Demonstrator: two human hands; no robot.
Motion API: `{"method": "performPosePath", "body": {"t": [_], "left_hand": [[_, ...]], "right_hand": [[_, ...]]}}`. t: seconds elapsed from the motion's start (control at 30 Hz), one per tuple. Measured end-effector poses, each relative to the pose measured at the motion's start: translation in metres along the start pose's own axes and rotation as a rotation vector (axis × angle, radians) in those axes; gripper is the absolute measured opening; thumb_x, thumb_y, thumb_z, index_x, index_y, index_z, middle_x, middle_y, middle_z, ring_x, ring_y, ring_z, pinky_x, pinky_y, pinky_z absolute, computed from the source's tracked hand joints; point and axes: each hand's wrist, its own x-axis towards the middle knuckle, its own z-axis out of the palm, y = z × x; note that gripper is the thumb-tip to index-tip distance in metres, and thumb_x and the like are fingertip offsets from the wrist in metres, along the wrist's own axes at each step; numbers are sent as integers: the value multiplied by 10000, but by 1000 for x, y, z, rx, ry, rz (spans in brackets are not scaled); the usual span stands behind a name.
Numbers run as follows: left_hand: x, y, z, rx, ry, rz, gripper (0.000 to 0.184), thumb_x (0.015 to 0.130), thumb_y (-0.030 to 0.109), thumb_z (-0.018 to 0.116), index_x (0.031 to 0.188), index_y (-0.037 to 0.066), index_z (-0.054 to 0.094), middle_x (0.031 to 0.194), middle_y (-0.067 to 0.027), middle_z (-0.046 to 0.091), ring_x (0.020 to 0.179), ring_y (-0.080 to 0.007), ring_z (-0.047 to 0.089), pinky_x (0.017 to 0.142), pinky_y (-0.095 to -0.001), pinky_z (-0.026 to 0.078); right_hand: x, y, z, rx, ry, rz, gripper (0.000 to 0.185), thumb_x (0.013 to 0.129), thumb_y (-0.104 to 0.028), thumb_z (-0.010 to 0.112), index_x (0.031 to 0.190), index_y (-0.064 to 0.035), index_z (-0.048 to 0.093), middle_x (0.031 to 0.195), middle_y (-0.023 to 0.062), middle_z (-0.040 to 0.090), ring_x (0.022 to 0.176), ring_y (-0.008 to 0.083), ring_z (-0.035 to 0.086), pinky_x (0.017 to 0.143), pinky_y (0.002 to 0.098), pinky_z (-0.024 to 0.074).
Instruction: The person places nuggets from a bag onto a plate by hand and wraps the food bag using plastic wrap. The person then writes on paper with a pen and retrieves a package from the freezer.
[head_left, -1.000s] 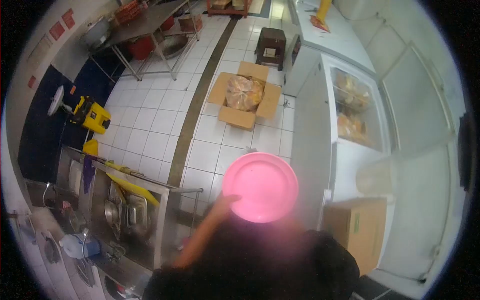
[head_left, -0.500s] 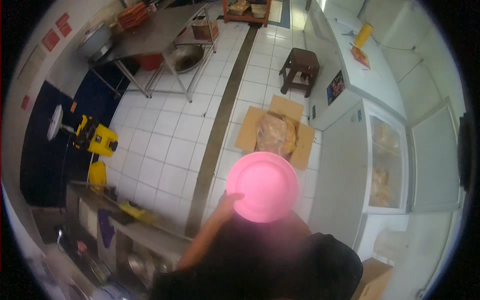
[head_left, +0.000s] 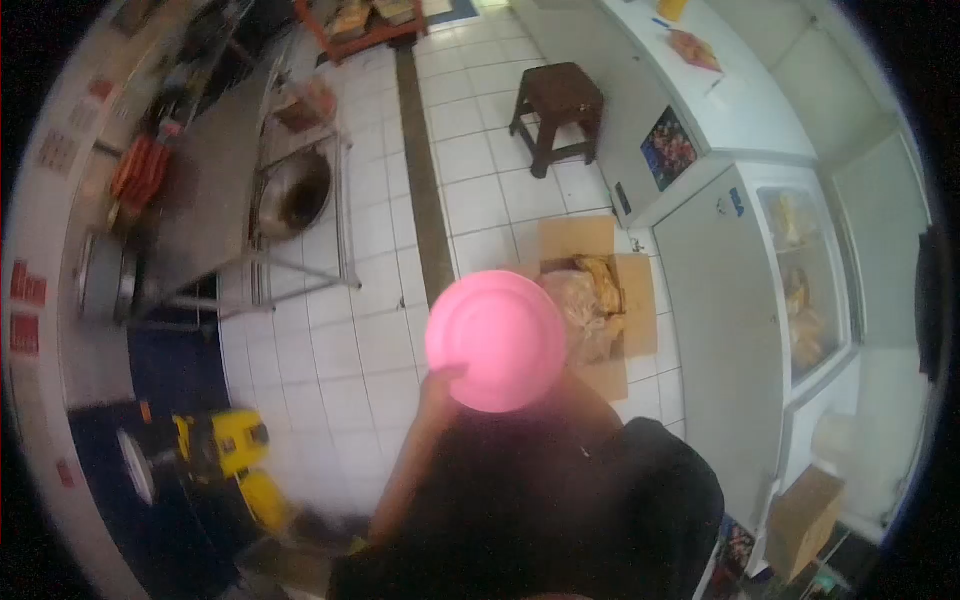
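A round pink plate [head_left: 496, 340] is held in front of my body. My left hand [head_left: 441, 388] grips its lower left rim, with the thumb over the edge. The right forearm reaches toward the plate's lower right side, but the plate and blur hide my right hand. Just beyond the plate, on the right, an open cardboard box [head_left: 636, 305] stands on the floor with a clear plastic bag [head_left: 592, 312] of yellowish food inside, partly covered by the plate.
A brown stool [head_left: 560, 100] stands beyond the box. White freezers [head_left: 720, 300] line the right side. A steel table [head_left: 215, 180] is at the left, with a large wok [head_left: 295, 195] beside it. Lower left is a yellow machine [head_left: 238, 440]. Another carton [head_left: 805, 520] sits lower right.
The view has turned and moved forward. The steel table and the box are nearer, and the sink area has mostly left the view. The plate stays held in my left hand.
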Motion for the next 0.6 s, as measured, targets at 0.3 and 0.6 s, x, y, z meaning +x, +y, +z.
{"method": "performPosePath", "body": {"t": [0.3, 0.6], "left_hand": [[188, 209, -63, 240, -68, 433, 480, 943, 73, 623, 1390, -80, 535, 1336, -190, 635, 1293, -333, 610, 1127, -500, 493], [390, 352, 54, 309, -215, 77, 584, 1063, 276, 540, 1525, -53, 402, 1464, -207, 556, 1297, -359, 623, 1034, -549, 554]], "right_hand": [[152, -178, 52, 190, 357, -33, 638, 1108, -538, 378, 1383, 10, 555, 1252, 218, 679, 1081, 324, 685, 977, 482, 569], [232, -237, -55, 290, 556, -303, 599, 1097, -525, 458, 1360, 3, 561, 1224, 177, 693, 1036, 328, 699, 955, 481, 577]]}}
